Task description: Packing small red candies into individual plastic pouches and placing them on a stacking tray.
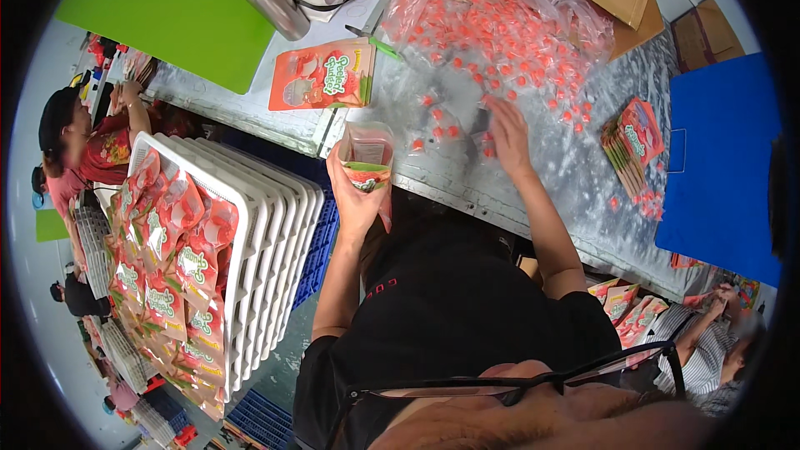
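Spectacle frames (pixel 533 379) loom dark and thin at the bottom edge, and above them both bare forearms reach up to the bench. Left hand (pixel 357 192) is wrapped around an open stand-up pouch (pixel 367 154), glossy film with a red and green print, mouth gaping upward just short of the metal table (pixel 575 167). Right hand (pixel 507 135) lies flat, fingers spread, on a scatter of small wrapped candies (pixel 437 121), clear crinkly wrappers with coral-red centres; whether any are pinched under the palm, I can't tell. Behind it slumps a big clear plastic bag (pixel 492 25), soft and wrinkled, packed with the same sweets. Risk here, I'd judge: these slippery little pieces could skid off the smooth metal edge, and the limp pouch mouth could fold shut if the grip slackens, spilling a handful. More flat printed pouches (pixel 321 75) lie beyond, another stack (pixel 633 142) to the right, and a white slatted rack (pixel 267 233) stands at the left.
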